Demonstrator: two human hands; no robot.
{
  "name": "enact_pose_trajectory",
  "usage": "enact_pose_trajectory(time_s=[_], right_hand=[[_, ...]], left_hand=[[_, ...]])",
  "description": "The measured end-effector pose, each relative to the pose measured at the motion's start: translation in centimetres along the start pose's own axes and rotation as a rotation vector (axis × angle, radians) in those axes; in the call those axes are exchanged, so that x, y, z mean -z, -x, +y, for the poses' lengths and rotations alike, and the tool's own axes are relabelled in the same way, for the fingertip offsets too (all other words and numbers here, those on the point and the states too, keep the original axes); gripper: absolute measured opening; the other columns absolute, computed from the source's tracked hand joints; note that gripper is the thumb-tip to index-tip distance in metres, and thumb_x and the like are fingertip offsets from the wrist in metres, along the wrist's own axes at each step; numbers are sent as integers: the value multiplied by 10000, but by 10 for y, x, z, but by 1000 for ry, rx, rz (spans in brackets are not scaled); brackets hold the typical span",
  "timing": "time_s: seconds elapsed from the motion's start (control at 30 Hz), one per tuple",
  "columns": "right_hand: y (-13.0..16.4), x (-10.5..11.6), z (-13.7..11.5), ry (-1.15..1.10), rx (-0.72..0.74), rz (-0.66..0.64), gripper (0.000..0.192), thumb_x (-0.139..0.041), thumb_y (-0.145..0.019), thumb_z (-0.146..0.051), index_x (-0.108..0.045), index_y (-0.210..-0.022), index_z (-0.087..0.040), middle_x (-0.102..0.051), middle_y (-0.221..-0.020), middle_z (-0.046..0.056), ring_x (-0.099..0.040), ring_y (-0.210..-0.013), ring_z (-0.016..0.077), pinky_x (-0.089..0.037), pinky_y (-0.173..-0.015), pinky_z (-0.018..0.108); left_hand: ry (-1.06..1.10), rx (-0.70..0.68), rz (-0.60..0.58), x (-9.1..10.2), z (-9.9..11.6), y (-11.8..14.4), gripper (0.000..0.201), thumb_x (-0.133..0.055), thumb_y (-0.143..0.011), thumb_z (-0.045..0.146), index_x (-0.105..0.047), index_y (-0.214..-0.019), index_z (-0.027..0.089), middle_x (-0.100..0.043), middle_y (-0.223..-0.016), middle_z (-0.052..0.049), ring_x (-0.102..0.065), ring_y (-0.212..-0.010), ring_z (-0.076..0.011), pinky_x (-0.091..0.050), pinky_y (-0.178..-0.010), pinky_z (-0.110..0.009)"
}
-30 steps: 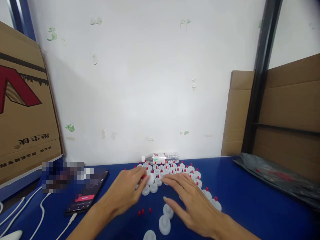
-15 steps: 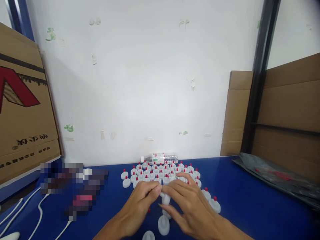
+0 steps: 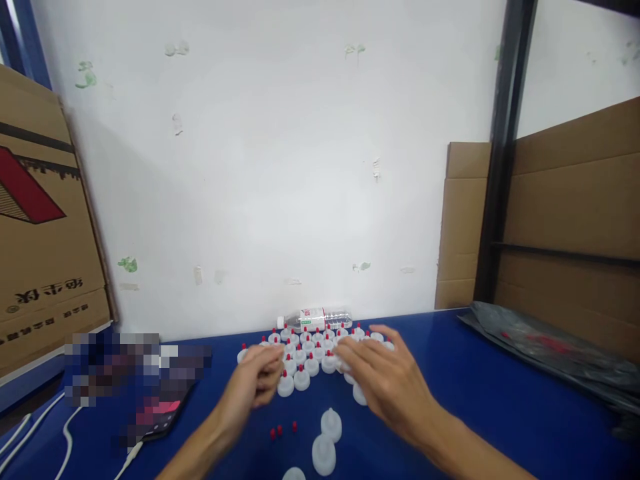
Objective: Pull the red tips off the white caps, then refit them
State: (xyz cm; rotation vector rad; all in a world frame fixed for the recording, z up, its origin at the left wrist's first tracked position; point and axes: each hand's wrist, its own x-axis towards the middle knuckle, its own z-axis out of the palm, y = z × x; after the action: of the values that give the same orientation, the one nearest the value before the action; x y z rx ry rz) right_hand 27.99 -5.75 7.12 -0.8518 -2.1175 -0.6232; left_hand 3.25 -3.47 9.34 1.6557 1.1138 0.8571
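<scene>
The left hand (image 3: 255,383) is curling loosely beside the caps (image 3: 310,350), its fingers half closed; whether it is pinching anything is hard to tell from this view. The right hand (image 3: 387,380) is lying flat and spread over the right side of the cluster, gripping nothing. The caps are standing in rows near the desk's (image 3: 500,413) far edge, in front of a bottle (image 3: 315,318). They are probably light, stiff plastic, smooth and easily tipped; pinching the wide white base looks safer than the small red tip. Loose tips (image 3: 283,430) and bare caps (image 3: 327,440) are lying nearer the near edge.
</scene>
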Motion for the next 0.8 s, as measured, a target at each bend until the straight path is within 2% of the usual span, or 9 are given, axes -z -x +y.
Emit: enact_pose_trajectory(time_s=[0.03,0.07,0.17,0.23,0.3,0.4,0.53,0.67,0.8], right_hand=[[0,0,8,4,-24,1,295,-481,-1032,-129,-582,-1286,-244,-742,-1207,77,-711,-966,227,-341,-1064,493],[0,0,14,-5,-53,-6,286,-496,-1026,-133,-582,-1276,-240,-743,-1202,77,-711,-987,232,-336,-1068,497],[-1,-2,19,-100,-126,-62,252,-512,-1000,-129,-590,-1209,-247,-738,-1185,59,-699,-1056,227,-331,-1074,486],[-1,-4,13,-183,-157,-107,256,-504,-980,-108,-585,-1172,-257,-733,-1167,40,-699,-1047,209,-330,-1077,478],[-1,-6,6,-237,-174,-136,263,-507,-960,-89,-581,-1142,-264,-728,-1147,22,-700,-1019,196,-314,-1093,488],[1,-7,0,-265,-182,-152,265,-522,-938,-65,-582,-1103,-264,-723,-1134,2,-694,-1009,188,-281,-1117,506],[2,-6,0,-294,-196,-185,301,-526,-928,-46,-592,-1116,-272,-718,-1102,-14,-685,-991,177,-272,-1129,507],[2,-6,0,-331,-197,-234,304,-557,-931,-71,-598,-1137,-290,-715,-1111,-27,-682,-1005,170,-183,-1187,530],[3,-7,-1,-334,-190,-268,275,-568,-931,-86,-603,-1113,-290,-716,-1095,-37,-679,-990,163,-173,-1200,523]], left_hand=[[-57,-31,61,10,3,0,533,-408,-823,713,-196,-640,260,-135,-565,101,-97,-505,-95,-125,-464,-266],[-173,-59,50,20,6,1,520,-435,-845,669,-206,-629,254,-144,-578,93,-115,-524,-99,-131,-481,-270],[-560,-89,-81,38,11,4,418,-437,-900,473,-272,-605,228,-246,-608,64,-229,-571,-117,-187,-534,-285],[-765,-20,-181,42,9,7,307,-454,-867,349,-332,-617,218,-329,-622,55,-299,-597,-129,-217,-558,-292],[-877,92,-265,44,6,10,213,-494,-806,291,-386,-636,219,-389,-620,56,-346,-600,-136,-228,-554,-292],[-917,206,-360,48,1,12,153,-579,-722,291,-466,-643,225,-452,-599,60,-405,-576,-141,-246,-515,-279],[-805,257,-464,53,-7,11,149,-661,-652,330,-559,-627,223,-527,-553,54,-486,-528,-145,-325,-494,-251],[-705,286,-471,51,-15,8,253,-747,-600,407,-586,-565,215,-574,-530,40,-530,-520,-146,-365,-505,-240],[-699,302,-447,48,-16,7,279,-795,-554,404,-587,-545,217,-574,-511,49,-524,-511,-146,-356,-503,-243]])
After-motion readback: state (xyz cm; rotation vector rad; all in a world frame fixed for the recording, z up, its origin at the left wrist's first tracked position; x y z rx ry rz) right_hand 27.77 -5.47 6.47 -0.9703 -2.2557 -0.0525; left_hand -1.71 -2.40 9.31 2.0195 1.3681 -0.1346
